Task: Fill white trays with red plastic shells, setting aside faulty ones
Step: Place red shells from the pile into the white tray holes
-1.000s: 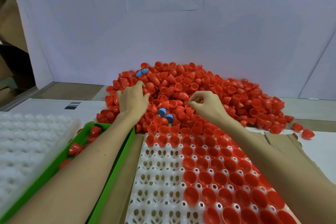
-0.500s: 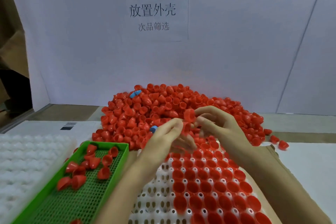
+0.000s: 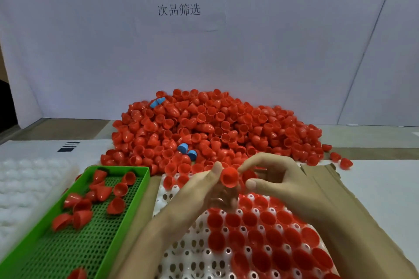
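Left hand (image 3: 199, 188): pinches a red shell (image 3: 229, 178) above the far end of the white tray (image 3: 188, 263).
Right hand (image 3: 275, 179): pinches the same shell from the other side.
Shell pile (image 3: 215, 129): behind the tray.

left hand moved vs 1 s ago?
Yes. The left hand came off the pile, back toward the person and rightward past the blue shells. It now holds a shell over the white tray.
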